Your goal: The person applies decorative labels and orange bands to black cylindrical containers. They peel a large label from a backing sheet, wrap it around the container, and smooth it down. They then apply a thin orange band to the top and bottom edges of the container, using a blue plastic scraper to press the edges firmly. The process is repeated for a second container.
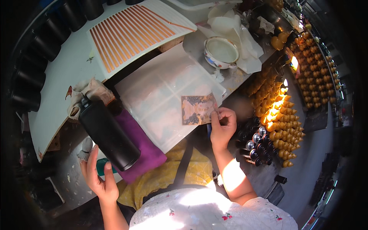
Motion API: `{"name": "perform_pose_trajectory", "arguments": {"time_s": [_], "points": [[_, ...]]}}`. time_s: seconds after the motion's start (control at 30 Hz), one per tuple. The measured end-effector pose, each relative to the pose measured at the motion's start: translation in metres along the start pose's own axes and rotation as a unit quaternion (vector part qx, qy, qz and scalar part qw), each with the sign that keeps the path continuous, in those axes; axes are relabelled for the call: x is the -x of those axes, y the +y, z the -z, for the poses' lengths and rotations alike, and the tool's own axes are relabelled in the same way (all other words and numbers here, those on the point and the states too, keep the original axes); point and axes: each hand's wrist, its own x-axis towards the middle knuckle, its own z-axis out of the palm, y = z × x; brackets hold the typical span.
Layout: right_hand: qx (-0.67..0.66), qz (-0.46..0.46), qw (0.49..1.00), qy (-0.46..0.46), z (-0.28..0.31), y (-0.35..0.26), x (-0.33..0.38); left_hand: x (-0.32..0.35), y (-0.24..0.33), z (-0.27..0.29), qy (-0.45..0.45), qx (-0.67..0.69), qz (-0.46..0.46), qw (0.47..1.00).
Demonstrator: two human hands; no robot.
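Note:
My right hand [224, 128] pinches the right edge of a small square sheet [197, 110] with a dark-and-tan pattern, above a translucent white sheet with squares showing through. My left hand [100, 180] has its fingers and thumb apart, close to the base of a matte black bottle [109, 134]. That bottle lies tilted on a purple cloth [134, 142], its narrow neck toward the far left. A teal object [101, 167] shows between the left fingers and thumb; whether they touch it is unclear. Beside the fingertips is a grey, rounded, brush-like thing [87, 145].
An enamel bowl [221, 51] with pale liquid stands at the far right, beside crumpled white paper [230, 28]. Orange-brown strips [132, 32] cover a white board. Black bottles [27, 80] line the left edge. Many golden gourd-shaped pieces [283, 130] stand on the right.

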Motion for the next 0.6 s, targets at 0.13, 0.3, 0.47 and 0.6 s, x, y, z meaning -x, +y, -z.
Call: {"name": "perform_pose_trajectory", "arguments": {"time_s": [0.13, 0.3, 0.47, 0.6], "points": [[0.101, 0.175, 0.975, -0.092, -0.007, -0.040, -0.072, 0.015, -0.011, -0.011, 0.019, -0.048, -0.010, 0.999], [-0.006, 0.022, 0.999, -0.049, -0.044, -0.018, -0.218, 0.014, -0.015, -0.020, 0.014, 0.002, -0.043, 0.999], [0.473, 0.028, 0.872, -0.125, -0.050, 0.013, -0.283, 0.014, -0.003, -0.019, -0.038, 0.023, 0.017, 0.999], [0.534, 0.075, 0.819, -0.195, -0.047, 0.012, -0.298, 0.020, -0.008, -0.025, -0.030, 0.010, 0.028, 0.999]]}}
